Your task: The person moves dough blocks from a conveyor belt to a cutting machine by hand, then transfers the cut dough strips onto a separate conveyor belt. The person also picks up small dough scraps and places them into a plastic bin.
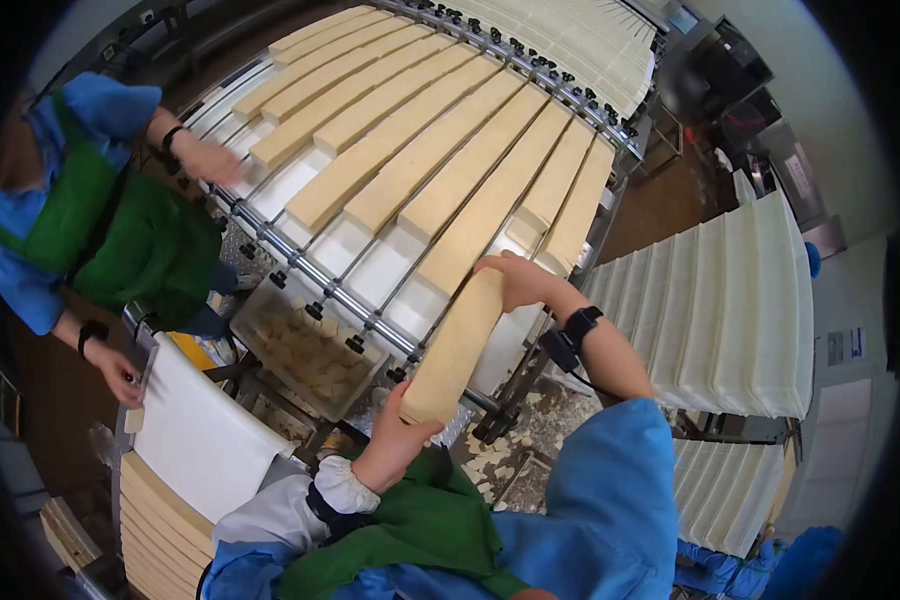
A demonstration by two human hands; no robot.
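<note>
A long pale-yellow stack of thin sheets (457,345) is held between my two hands, tilted over the near edge of a conveyor. My left hand (395,440) grips its lower end, fingers wrapped round the side. Round the upper end is my right hand (515,281), closed on it beside the rows. Several similar long stacks (480,235) lie side by side on the white conveyor belt (375,270), parted by thin metal rods.
A co-worker in a green apron (150,250) stands at the left, one hand over the conveyor. Below the metal rail (345,300) sits a bin of scraps (315,350). More stacks (160,520) lie lower left by a white surface (195,430). Racks of white sheets (710,310) stand right.
</note>
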